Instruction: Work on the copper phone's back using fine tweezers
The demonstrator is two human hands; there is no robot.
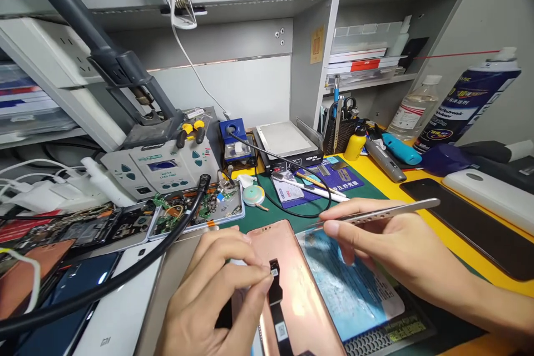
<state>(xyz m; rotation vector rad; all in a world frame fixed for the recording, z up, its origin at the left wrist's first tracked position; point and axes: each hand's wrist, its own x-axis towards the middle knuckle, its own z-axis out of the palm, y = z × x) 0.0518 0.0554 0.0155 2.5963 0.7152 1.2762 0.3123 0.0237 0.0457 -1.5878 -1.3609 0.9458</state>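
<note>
Two bare hands, left hand (217, 295) without glove or ring, right hand (387, 245) with bare forearm, no sleeve visible, short nails

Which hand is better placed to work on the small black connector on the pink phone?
Probably the right hand: it holds the tweezers, tips pointing toward the pink phone. The left hand already pinches the black connector of the flat cable, so it is occupied.

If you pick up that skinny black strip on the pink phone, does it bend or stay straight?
The black strip probably bends easily: it looks thin and flat like ribbon. It likely weighs almost nothing, since the left hand pinches its end with just fingertips. It may be fragile, given the tiny connector at its tip.
</note>
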